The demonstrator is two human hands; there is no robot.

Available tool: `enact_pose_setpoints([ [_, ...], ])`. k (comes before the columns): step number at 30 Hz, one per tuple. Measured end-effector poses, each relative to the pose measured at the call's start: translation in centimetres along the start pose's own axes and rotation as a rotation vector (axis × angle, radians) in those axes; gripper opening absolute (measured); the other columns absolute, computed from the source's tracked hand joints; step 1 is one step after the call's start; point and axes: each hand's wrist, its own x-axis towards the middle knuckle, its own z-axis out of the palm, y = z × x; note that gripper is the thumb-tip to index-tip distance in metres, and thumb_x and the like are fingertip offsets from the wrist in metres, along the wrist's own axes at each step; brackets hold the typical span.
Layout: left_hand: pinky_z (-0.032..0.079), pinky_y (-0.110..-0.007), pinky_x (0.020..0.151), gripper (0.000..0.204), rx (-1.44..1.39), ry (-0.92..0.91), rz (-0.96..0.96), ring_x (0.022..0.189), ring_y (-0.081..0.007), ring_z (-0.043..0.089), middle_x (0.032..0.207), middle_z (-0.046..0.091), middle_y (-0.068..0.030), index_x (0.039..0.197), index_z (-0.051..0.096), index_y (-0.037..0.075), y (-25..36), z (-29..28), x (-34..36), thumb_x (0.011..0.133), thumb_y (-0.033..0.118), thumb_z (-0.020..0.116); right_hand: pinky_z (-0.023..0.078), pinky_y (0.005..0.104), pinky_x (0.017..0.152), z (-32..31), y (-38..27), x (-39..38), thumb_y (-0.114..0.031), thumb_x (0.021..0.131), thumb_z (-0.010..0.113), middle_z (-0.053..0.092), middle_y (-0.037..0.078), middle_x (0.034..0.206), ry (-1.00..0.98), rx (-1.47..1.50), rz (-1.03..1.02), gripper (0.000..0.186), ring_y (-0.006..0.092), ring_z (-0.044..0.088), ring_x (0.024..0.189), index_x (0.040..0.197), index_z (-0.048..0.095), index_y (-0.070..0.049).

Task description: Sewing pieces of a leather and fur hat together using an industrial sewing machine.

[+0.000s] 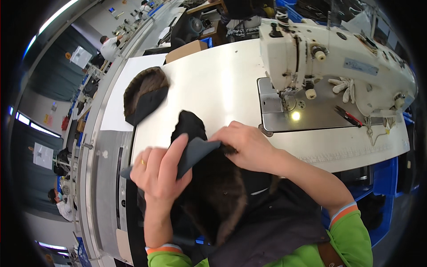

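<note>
A dark, hat-like fur-lined piece [222, 187] hangs over the table's near edge in front of me, its brown fur showing below my hands. My left hand [156, 173] is closed on its dark grey fabric flap [196, 152], thumb against fingers. At the flap's right end, my right hand [245, 147] pinches the edge where fabric meets fur; its fingertips are partly hidden. Black cloth [189, 122] of the piece sticks up beyond my left hand. Farther left on the table lies a second fur-lined piece [147, 93], brown fur with a black fabric panel.
At the right of the white table [213, 71] stands a sewing machine [329, 62]. White gloves [343, 88] and red-handled snips [348, 116] lie by its metal bed. A cardboard box [187, 51] sits at the far edge. Several people work in the left background.
</note>
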Motion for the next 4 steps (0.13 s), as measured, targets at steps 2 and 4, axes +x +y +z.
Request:
enact_pose_setpoints([
  [2,0.040,-0.031,0.052,0.045,0.067,-0.092,0.233,0.056,-0.0193,0.053,0.066,0.050,-0.0011,0.108,0.074,0.008,-2.4,0.8,2.1,0.064,0.014,0.079,0.055,0.0405,0.084,0.9,0.2,-0.6,-0.010,0.079,0.069,0.070,0.004,0.102,-0.128,-0.074,-0.191,0.033,0.0307,0.062,0.112,0.111,0.069,-0.015],
  [4,0.042,-0.031,0.056,0.049,0.052,-0.141,0.439,0.062,-0.0159,0.054,0.070,0.050,0.0010,0.113,0.073,0.012,-5.6,3.4,2.5,0.064,0.018,0.079,0.052,0.0375,0.098,1.4,0.5,-1.0,-0.015,0.079,0.071,0.071,0.003,0.115,-0.243,0.119,-0.159,0.034,0.0284,0.057,0.124,0.113,0.071,-0.018],
])
